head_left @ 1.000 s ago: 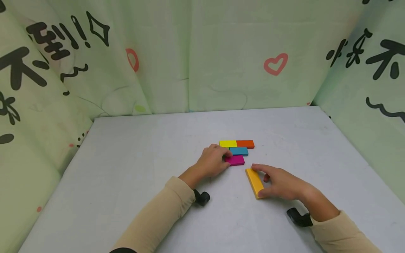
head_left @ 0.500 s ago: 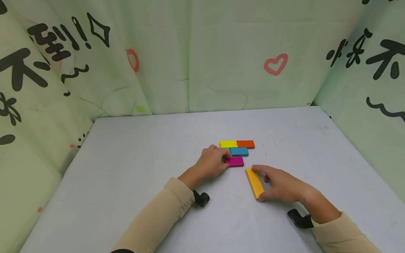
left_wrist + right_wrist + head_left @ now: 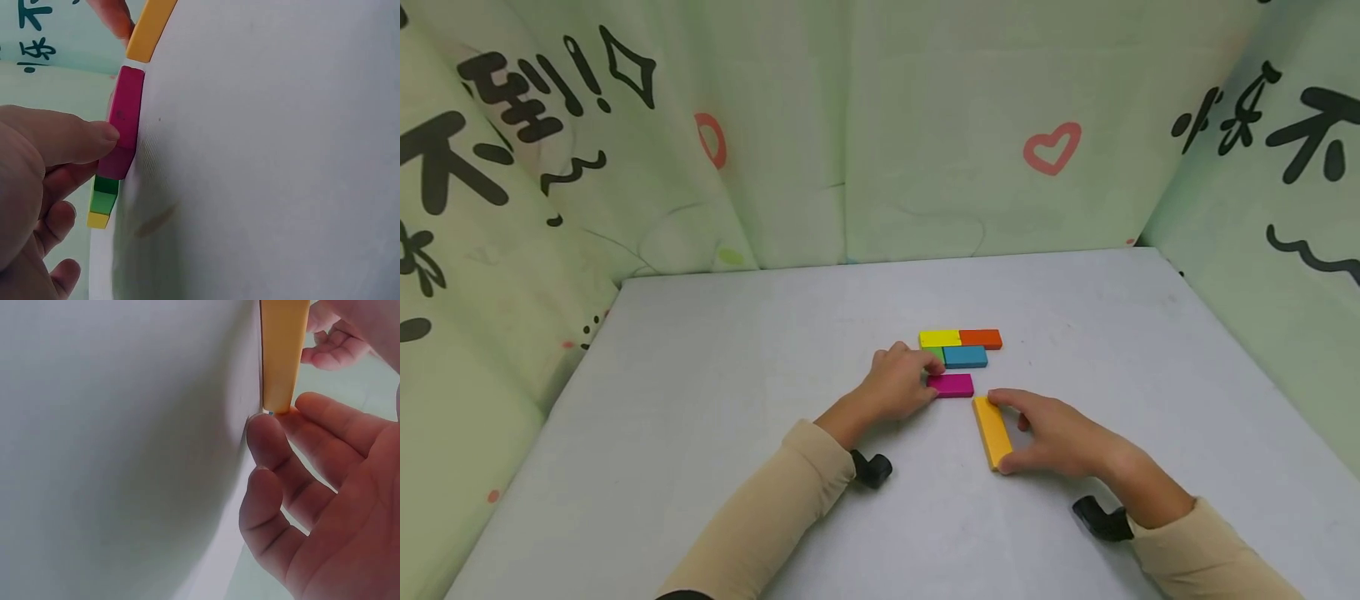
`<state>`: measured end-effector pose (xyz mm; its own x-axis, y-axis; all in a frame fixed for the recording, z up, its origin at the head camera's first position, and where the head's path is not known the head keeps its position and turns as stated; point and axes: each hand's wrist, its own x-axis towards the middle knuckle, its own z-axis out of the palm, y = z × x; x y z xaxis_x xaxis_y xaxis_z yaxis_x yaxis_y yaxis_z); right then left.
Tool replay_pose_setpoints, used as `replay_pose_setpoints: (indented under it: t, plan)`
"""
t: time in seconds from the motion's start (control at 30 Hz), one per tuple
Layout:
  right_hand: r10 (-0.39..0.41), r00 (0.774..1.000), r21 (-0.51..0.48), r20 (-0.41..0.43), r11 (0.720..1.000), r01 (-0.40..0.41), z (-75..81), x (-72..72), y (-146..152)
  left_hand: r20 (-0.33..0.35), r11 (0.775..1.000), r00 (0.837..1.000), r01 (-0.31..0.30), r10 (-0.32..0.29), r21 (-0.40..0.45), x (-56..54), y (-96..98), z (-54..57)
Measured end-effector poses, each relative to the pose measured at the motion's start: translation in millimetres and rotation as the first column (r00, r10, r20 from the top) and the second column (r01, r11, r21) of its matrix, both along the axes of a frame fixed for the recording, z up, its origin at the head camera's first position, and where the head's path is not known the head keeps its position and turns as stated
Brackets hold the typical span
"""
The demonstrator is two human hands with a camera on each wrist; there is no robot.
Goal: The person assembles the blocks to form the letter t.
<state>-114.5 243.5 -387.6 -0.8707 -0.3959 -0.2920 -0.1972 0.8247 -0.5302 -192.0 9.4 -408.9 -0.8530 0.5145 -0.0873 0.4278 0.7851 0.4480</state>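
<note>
In the head view my left hand (image 3: 898, 385) pinches a magenta block (image 3: 952, 385) at its left end, thumb on the near side. The left wrist view shows the thumb pressed on the magenta block (image 3: 127, 109) as it lies on the table. To the right, my right hand (image 3: 1063, 435) holds a longer orange-yellow block (image 3: 992, 433) between thumb and a fingertip at its two ends. That block lies slantwise, its far end close to the magenta block's near right corner. The right wrist view shows fingers at one end of the orange-yellow block (image 3: 284, 356).
Behind the magenta block, a blue block (image 3: 966, 357) lies beside a green block (image 3: 933, 354), partly hidden by my left hand. Farther back, a yellow block (image 3: 939, 338) and an orange-red block (image 3: 981, 338) touch end to end. Printed curtains (image 3: 925, 167) surround the white table (image 3: 737, 350).
The magenta block has slid slightly nearer and to the left with my left hand, opening a gap from the blue block. My right hand has shifted the orange-yellow block a little left.
</note>
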Motion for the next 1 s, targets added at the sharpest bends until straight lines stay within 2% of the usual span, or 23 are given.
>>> replay_pose_setpoints:
  t: [0.5, 0.77, 1.0]
  plan:
    - [0.001, 1.000, 0.015, -0.009, 1.000, -0.001, -1.2, -2.8, -10.2, 0.035, 1.000, 0.999, -0.006, 0.007, -0.024, 2.6, -2.2, 1.6]
    - [0.006, 1.000, 0.025, -0.019, 1.000, -0.006, -0.5, -2.9, -13.5, 0.031, 0.999, 1.000, -0.003, 0.004, -0.033, 3.7, -3.7, 3.5]
    - [0.002, 1.000, 0.018, -0.007, 1.000, -0.002, -1.0, -2.5, -16.0, 0.022, 0.999, 0.999, 0.024, -0.023, -0.044, 4.4, -6.3, 2.8]
